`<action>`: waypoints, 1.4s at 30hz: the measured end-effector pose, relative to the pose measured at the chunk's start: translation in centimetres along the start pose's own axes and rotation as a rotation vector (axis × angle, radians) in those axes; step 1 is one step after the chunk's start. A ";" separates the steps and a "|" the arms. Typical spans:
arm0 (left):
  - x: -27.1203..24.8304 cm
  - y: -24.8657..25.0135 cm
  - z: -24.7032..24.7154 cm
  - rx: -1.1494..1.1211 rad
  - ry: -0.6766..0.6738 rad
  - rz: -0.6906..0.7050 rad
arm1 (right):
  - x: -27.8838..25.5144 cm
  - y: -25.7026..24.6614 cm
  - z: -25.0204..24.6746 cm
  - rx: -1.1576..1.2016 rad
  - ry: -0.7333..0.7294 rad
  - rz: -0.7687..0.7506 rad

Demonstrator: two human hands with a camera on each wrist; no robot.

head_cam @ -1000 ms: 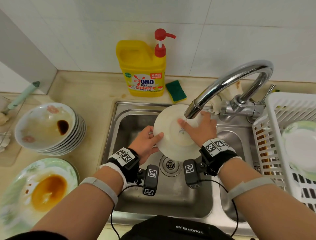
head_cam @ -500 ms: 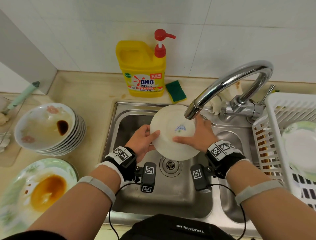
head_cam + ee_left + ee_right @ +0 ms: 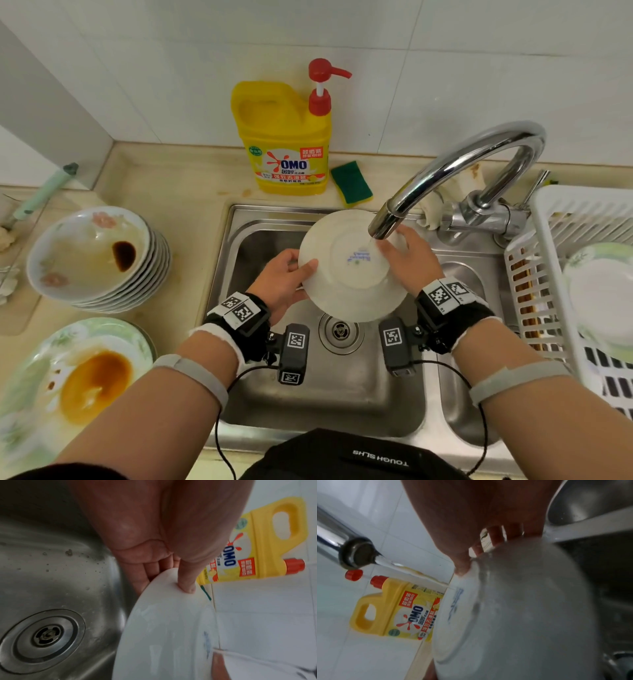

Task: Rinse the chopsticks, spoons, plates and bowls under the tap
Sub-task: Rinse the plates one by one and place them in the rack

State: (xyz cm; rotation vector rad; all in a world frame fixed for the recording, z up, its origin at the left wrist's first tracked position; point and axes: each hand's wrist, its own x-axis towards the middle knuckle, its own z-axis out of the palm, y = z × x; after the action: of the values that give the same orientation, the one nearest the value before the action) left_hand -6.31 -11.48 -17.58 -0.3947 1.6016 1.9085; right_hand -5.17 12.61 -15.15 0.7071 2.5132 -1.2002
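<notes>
A white plate [image 3: 346,274] is held tilted over the sink with its underside and blue maker's mark facing me. Water runs from the chrome tap [image 3: 383,224] onto it near the mark. My left hand [image 3: 289,274] grips the left rim, thumb [image 3: 187,580] on the underside and fingers behind. My right hand [image 3: 407,257] holds the right rim just below the spout, thumb beside the stream. In the right wrist view its fingers [image 3: 496,536] lie behind the wet plate [image 3: 522,615] and the tap [image 3: 356,553] pours from the left.
Left of the sink [image 3: 308,394] stand a stack of dirty bowls [image 3: 92,257] and a sauce-stained green plate [image 3: 78,377]. A yellow detergent bottle [image 3: 284,137] and a green sponge [image 3: 351,183] are behind the basin. A white drying rack [image 3: 548,260] at right holds a clean plate [image 3: 603,294].
My right hand slid from the plate's centre out to its right rim. The plate rose slightly toward the spout and turned, so the blue mark shifted upward and to the right.
</notes>
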 end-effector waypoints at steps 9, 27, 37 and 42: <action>0.2 0.5 -0.4 0.024 0.022 0.049 | -1.5 -0.2 1.5 -0.140 -0.142 -0.046; 0.1 0.0 -0.6 0.022 0.017 0.010 | -0.4 0.4 0.0 0.015 -0.138 -0.088; -0.9 -0.2 -0.8 -0.051 -0.110 -0.047 | -1.0 -0.3 1.8 -0.127 -0.123 -0.031; -1.4 -0.5 -0.6 -0.083 -0.178 -0.132 | -0.7 -0.2 1.9 -0.038 -0.042 -0.014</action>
State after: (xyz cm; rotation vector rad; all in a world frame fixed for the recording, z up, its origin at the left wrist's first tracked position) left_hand -5.01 -12.35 -17.23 -0.3456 1.3522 1.8590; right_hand -4.62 10.78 -15.92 0.6496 2.5037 -1.1563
